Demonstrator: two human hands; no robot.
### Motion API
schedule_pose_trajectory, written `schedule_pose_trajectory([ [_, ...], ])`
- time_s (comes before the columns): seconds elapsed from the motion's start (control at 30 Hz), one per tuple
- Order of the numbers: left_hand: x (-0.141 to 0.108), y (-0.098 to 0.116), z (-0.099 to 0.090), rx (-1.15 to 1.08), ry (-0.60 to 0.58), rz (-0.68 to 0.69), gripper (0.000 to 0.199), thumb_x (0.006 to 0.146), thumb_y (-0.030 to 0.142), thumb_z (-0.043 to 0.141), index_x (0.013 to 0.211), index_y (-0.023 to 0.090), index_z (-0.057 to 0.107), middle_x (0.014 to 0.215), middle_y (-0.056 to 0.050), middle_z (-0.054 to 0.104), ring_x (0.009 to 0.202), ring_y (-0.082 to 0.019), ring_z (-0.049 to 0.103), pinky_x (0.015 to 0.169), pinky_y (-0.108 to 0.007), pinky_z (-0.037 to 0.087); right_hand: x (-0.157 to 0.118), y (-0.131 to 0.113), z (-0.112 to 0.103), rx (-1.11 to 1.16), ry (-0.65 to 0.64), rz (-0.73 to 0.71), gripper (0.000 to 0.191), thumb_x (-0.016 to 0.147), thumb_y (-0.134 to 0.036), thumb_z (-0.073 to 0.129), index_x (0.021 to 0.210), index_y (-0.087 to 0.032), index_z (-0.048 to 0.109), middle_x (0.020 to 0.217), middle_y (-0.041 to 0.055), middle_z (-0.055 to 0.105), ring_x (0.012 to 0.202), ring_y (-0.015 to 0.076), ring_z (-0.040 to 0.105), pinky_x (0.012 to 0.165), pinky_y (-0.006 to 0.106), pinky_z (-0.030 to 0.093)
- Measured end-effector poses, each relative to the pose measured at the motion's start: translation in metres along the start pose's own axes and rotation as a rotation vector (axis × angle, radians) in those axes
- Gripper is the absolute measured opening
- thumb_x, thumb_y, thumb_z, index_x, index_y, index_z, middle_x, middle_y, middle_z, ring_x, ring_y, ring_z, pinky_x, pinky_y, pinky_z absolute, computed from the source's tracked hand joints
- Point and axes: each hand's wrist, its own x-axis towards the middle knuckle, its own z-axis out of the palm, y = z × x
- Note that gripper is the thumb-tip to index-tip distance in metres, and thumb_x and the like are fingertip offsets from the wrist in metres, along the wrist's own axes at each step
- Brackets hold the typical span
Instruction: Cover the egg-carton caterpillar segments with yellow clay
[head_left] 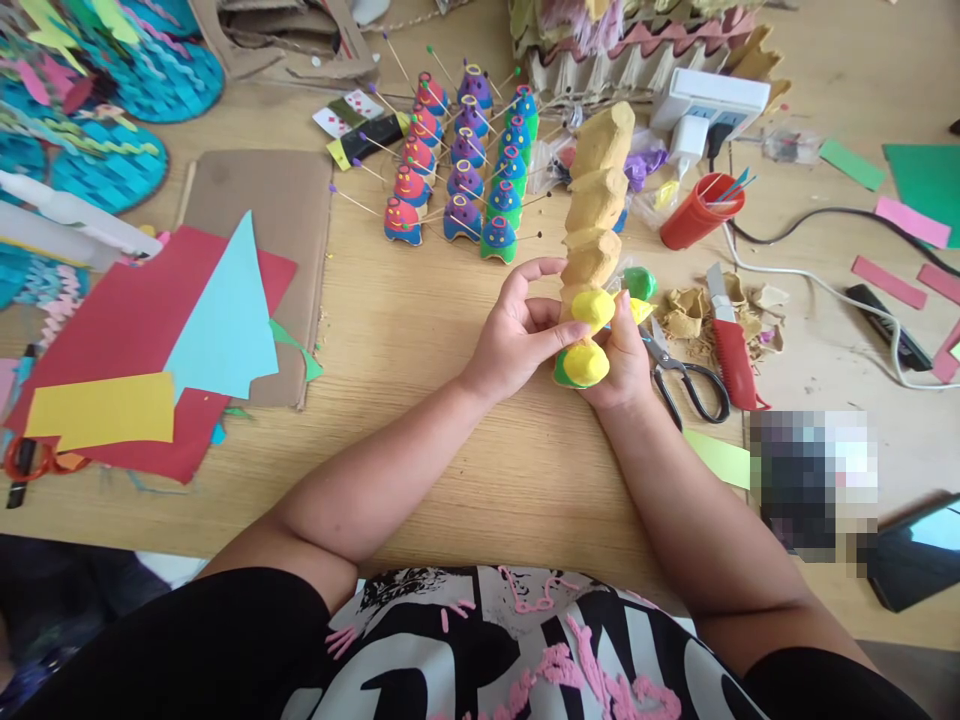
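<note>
A tan egg carton strip (pixel 596 205) is held tilted up between both hands above the table. Its two nearest bumps are covered in yellow clay (pixel 586 365), with some green at the near end; the farther bumps are bare. My left hand (pixel 514 340) grips the strip from the left, thumb pressed on the yellow clay. From the right, my right hand (pixel 622 360) closes around the near end, its thumb up beside the yellow bumps and its other fingers mostly hidden. A lump of green clay (pixel 640 283) lies just beyond the right hand.
Finished caterpillar figures (pixel 465 160) with pins stand in rows ahead. Black-handled scissors (pixel 686 375), a red-handled knife (pixel 729 345) and carton scraps lie right. A red cup (pixel 701 212) leans near a white power strip (pixel 709 98). Coloured paper (pixel 135 330) covers cardboard at left.
</note>
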Motion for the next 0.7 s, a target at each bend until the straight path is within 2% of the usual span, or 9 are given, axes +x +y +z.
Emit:
schedule_pose_trajectory([
  [0.17,0.005,-0.006,-0.006,0.022,-0.058,0.016,0.116,0.091,0.057,0.107,0.185,0.039,0.042,0.102,0.002,0.091,0.088,-0.018,0.085,0.087,-0.031,0.064,0.0,0.002,-0.003,-0.001,0.0,-0.035,0.058,0.093,-0.094,0.082,0.103,-0.036,0.083,0.118,0.0051,0.096,0.143,0.0359,0.084,0.115,0.061,0.075],
  [0.3,0.005,0.001,-0.007,-0.058,-0.032,-0.043,0.108,0.096,0.055,0.104,0.186,0.042,0.045,0.11,0.001,0.094,0.093,-0.019,0.086,0.092,-0.033,0.067,-0.001,0.001,0.002,0.025,-0.01,-0.067,0.055,0.095,-0.091,0.084,0.102,-0.036,0.083,0.119,0.0038,0.096,0.144,0.0362,0.083,0.116,0.062,0.074],
  [0.43,0.003,0.008,-0.002,-0.11,0.002,-0.1,0.108,0.096,0.05,0.104,0.186,0.041,0.046,0.102,0.003,0.093,0.087,-0.018,0.085,0.089,-0.032,0.067,-0.003,-0.001,0.007,0.056,-0.01,-0.041,0.049,0.095,-0.084,0.089,0.108,-0.037,0.084,0.115,0.003,0.095,0.141,0.0344,0.085,0.111,0.057,0.077],
  [0.53,0.0,0.013,0.002,-0.148,0.032,-0.141,0.109,0.098,0.046,0.102,0.188,0.042,0.043,0.102,0.004,0.093,0.085,-0.017,0.084,0.088,-0.031,0.067,-0.003,-0.002,0.009,0.077,-0.01,-0.029,0.053,0.09,-0.085,0.093,0.108,-0.035,0.084,0.112,0.0029,0.095,0.139,0.0346,0.086,0.11,0.054,0.078],
  [0.6,-0.001,0.017,0.005,-0.185,0.058,-0.169,0.105,0.099,0.044,0.101,0.187,0.041,0.046,0.106,0.003,0.094,0.091,-0.019,0.087,0.091,-0.032,0.068,-0.003,-0.002,0.009,0.095,-0.019,-0.033,0.056,0.084,-0.084,0.098,0.106,-0.034,0.084,0.11,0.0023,0.095,0.139,0.0352,0.087,0.113,0.055,0.077],
  [0.7,-0.002,0.024,0.009,-0.255,0.096,-0.203,0.088,0.104,0.046,0.096,0.182,0.035,0.055,0.12,-0.002,0.094,0.115,-0.026,0.091,0.102,-0.036,0.07,-0.003,-0.003,0.01,0.113,-0.055,-0.038,0.057,0.079,-0.08,0.104,0.108,-0.034,0.085,0.106,0.0023,0.094,0.138,0.0353,0.087,0.117,0.055,0.076],
])
